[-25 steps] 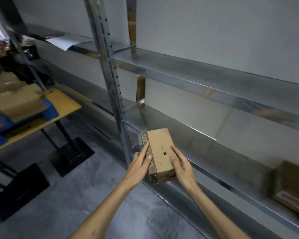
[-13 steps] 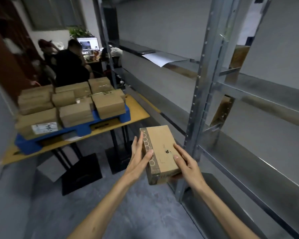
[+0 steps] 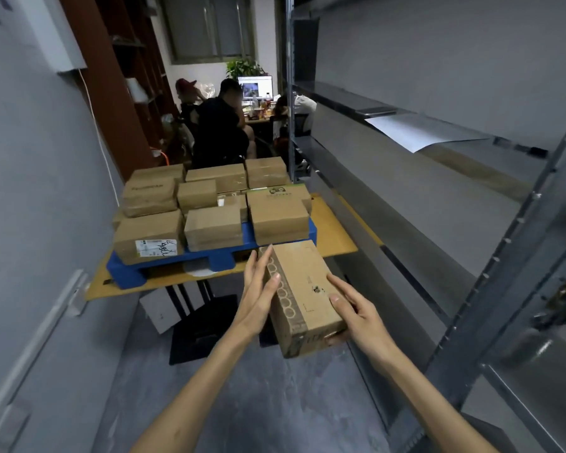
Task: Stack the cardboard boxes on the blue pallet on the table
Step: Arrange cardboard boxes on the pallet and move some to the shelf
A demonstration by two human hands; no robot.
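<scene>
I carry a small cardboard box (image 3: 303, 291) between both hands, in the air in front of the table. My left hand (image 3: 258, 294) presses flat against its left side, fingers straight. My right hand (image 3: 353, 313) grips its right side, thumb on top and fingers curled under the near end. Ahead, the blue pallet (image 3: 128, 273) lies on the yellow table (image 3: 335, 235) and bears several stacked cardboard boxes (image 3: 214, 227). The held box is lower than the pallet's near right corner and in front of it.
A tall metal shelving rack (image 3: 471, 197) runs along the right, its upright close to my right arm. A grey wall (image 3: 30, 223) closes the left. Black table feet (image 3: 200, 331) stand on the floor. People sit at a desk (image 3: 223, 125) behind the table.
The view has swung left, away from the rack and toward the table. The box, still in both hands, is nearer the pallet, which now lies straight ahead.
</scene>
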